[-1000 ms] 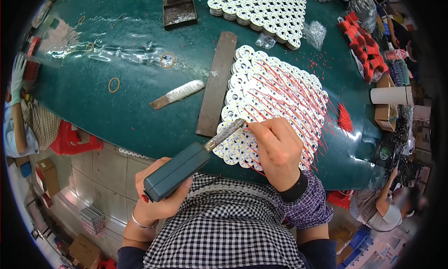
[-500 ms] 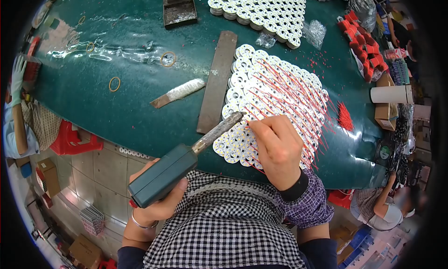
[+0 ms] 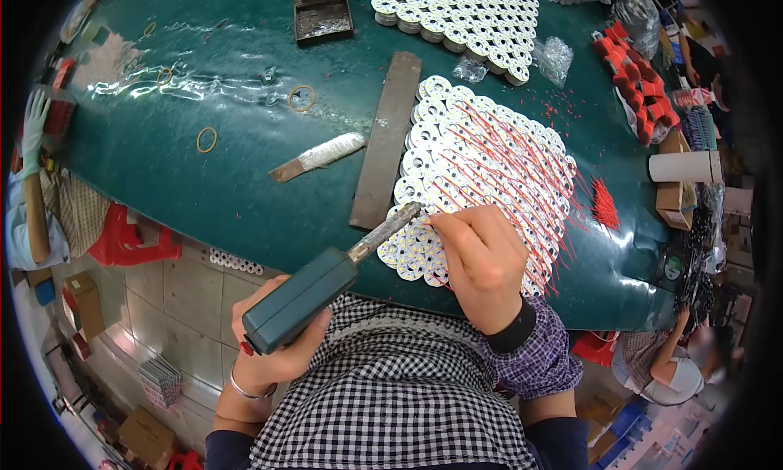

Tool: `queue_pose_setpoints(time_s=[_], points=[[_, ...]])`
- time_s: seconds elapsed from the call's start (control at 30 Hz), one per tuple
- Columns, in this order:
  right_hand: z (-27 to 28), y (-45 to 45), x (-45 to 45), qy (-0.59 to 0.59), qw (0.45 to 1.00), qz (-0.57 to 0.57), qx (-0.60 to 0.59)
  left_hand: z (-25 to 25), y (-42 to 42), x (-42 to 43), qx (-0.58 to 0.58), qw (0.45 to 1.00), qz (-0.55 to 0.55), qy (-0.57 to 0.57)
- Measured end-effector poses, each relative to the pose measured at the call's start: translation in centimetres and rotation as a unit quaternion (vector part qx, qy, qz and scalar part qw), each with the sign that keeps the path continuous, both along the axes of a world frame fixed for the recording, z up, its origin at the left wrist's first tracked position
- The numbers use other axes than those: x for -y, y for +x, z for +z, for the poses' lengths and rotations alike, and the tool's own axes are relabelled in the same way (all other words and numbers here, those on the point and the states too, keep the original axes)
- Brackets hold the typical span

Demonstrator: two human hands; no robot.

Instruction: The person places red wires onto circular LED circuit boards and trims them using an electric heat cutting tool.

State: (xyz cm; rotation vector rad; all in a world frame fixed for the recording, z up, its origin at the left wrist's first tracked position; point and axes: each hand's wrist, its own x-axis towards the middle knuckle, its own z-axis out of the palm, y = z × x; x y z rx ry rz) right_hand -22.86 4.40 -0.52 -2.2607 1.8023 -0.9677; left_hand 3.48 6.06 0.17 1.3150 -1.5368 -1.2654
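My left hand is wrapped around the dark green handle of a soldering gun. Its metal barrel points up and right, with the tip over the near left part of a block of round white LED boards. Close beside that tip, my right hand pinches a thin red wire, mostly hidden by the fingers. Many red wires lie slantwise across the boards to the right. A flat grey-brown bar lies along the left side of the block.
Further back are another block of LED boards and a dark metal stand. A wrapped strip and rubber bands lie left. Right are a red wire bundle and red parts. Other people sit at both sides.
The soldering tip and my right fingertips have shifted slightly left over the boards, staying close together. The table's contents appear a little further right in view.
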Motion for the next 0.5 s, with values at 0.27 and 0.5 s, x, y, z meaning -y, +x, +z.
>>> queue_pose_setpoints(time_s=[0.27,0.5], points=[[0.22,0.08,0.11,0.011,1.0,-0.002,-0.015,0.25,-0.02,0.37,0.024,0.999,-0.022,-0.017],[0.34,0.14,0.19,0.016,1.0,0.0,-0.021,0.19,0.11,0.57,0.057,0.996,-0.04,-0.049]])
